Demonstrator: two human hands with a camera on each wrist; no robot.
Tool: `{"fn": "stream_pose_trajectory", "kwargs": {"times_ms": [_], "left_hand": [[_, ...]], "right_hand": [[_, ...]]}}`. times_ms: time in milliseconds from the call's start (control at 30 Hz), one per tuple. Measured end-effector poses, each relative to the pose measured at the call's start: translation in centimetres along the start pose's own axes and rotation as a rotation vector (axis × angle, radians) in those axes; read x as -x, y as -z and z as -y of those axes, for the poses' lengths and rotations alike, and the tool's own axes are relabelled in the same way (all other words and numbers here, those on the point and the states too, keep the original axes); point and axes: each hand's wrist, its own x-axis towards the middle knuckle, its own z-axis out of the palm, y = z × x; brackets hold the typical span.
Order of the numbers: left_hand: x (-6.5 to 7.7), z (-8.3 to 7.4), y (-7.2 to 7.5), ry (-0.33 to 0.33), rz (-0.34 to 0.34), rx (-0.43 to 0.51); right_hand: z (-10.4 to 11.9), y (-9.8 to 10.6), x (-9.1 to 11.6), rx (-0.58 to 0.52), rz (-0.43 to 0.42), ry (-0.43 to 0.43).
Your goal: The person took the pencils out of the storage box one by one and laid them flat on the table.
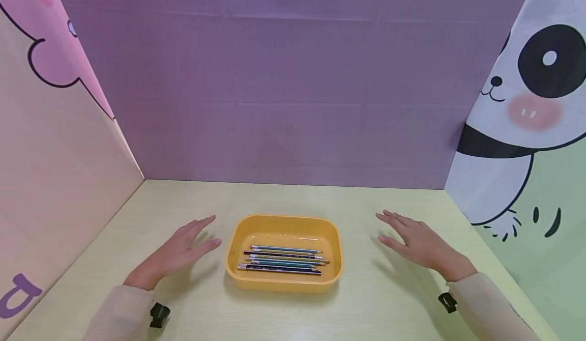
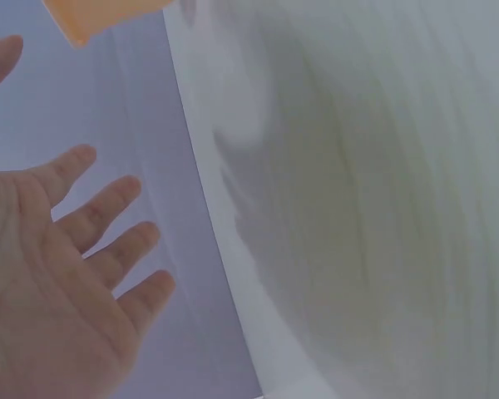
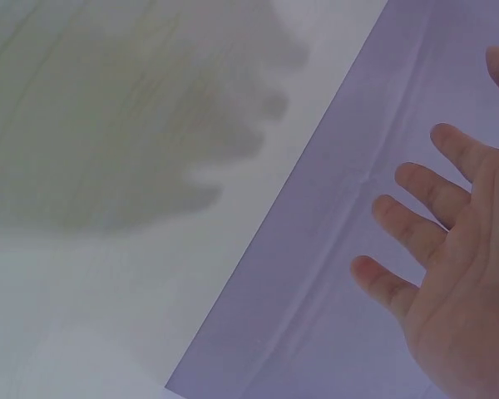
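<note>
A yellow plastic tray [image 1: 284,284] stands on the table in the middle of the head view. Several pencils [image 1: 284,262], blue, dark and yellowish, lie side by side in it, roughly left to right. To the tray's left, my left hand [image 1: 180,252] hovers over the table with its fingers spread and nothing in it. My right hand [image 1: 418,242] is held likewise on the other side, farther from the tray. Both palms show bare in the wrist views, the left hand [image 2: 58,266] near a corner of the tray [image 2: 108,15], the right hand [image 3: 457,258] against the purple backdrop.
The pale wooden table [image 1: 284,318] ends at a purple back wall [image 1: 293,91]. A side panel with a pink cartoon figure [image 1: 55,51] rises at left, one with a panda [image 1: 517,112] at right. Each sleeve has a small black device at the wrist.
</note>
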Motion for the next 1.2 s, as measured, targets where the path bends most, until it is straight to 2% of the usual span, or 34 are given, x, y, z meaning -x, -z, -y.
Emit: {"fn": "stream_pose_trajectory", "kwargs": {"times_ms": [267, 500, 667, 933, 1200], "left_hand": [[0.2, -0.6, -0.4, -0.009, 0.045, 0.152], [0.2, -0.9, -0.8, -0.020, 0.074, 0.204], [0.0, -1.3, -0.9, -0.017, 0.103, 0.313], [-0.4, -1.6, -1.4, 0.063, 0.156, 0.536], [-0.7, -1.8, -2.1, 0.117, 0.157, 0.683]], "right_hand": [[1.0, 0.3, -0.9, -0.037, 0.013, 0.012], [1.7, 0.3, -1.5, -0.064, 0.009, 0.044], [2.2, 0.4, -1.9, -0.077, 0.011, 0.058], [3.1, 0.5, -2.7, -0.120, 0.056, 0.061], [4.7, 1.0, -4.1, -0.169, 0.112, 0.063]]}}
